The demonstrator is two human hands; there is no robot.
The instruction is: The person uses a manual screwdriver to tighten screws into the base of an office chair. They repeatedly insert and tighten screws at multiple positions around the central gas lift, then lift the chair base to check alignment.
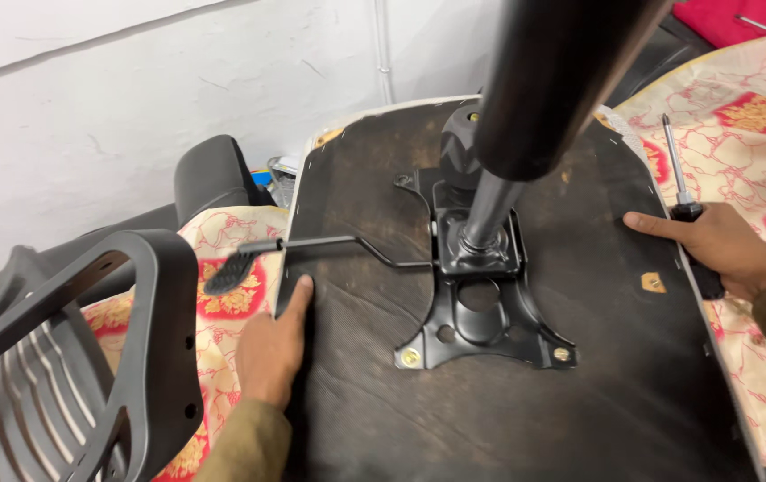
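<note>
An upturned office chair seat (579, 384) lies in front of me, its dark fabric underside facing up. A black metal mechanism plate (481, 312) is bolted to its middle, with a black gas cylinder (525, 98) rising from it toward the camera. A thin lever with a paddle grip (311, 245) sticks out to the left. My left hand (274, 344) grips the seat's left edge, thumb on the fabric. My right hand (722, 245) rests on the seat's right edge, index finger stretched out, and holds a screwdriver (675, 165) with its shaft pointing away.
A black plastic chair back frame (88, 357) with slats lies at the lower left. A black armrest pad (213, 174) sits by the white wall. Everything rests on a cream cloth with red and gold squares (749, 116). A red cloth (731, 18) shows at the top right.
</note>
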